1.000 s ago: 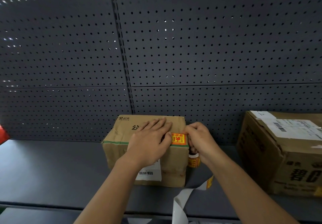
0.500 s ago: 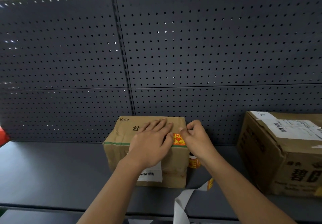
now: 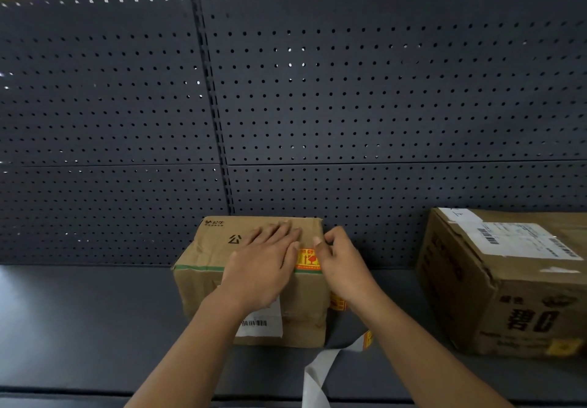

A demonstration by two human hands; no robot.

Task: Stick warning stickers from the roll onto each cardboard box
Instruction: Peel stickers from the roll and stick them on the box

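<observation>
A small cardboard box [image 3: 206,283] stands on the dark shelf against the pegboard. My left hand [image 3: 263,267] lies flat on its top, fingers spread and holding nothing. An orange-yellow warning sticker [image 3: 305,260] sits at the box's top front edge, between my hands. My right hand [image 3: 344,267] rests at the box's right top corner with fingers curled, its thumb tip at the sticker's right side. The sticker roll [image 3: 337,303] peeks out beside the box under my right wrist, mostly hidden. Its white backing strip [image 3: 317,372] trails over the shelf's front edge.
A larger cardboard box [image 3: 476,296] with white shipping labels stands at the right, a yellow sticker [image 3: 563,348] on its lower front. The dark pegboard wall [image 3: 349,105] rises right behind the boxes. The shelf [image 3: 79,328] extends to the left.
My right hand has slid left along the box's top edge and now covers the sticker's right part. My left hand has stayed flat on the box.
</observation>
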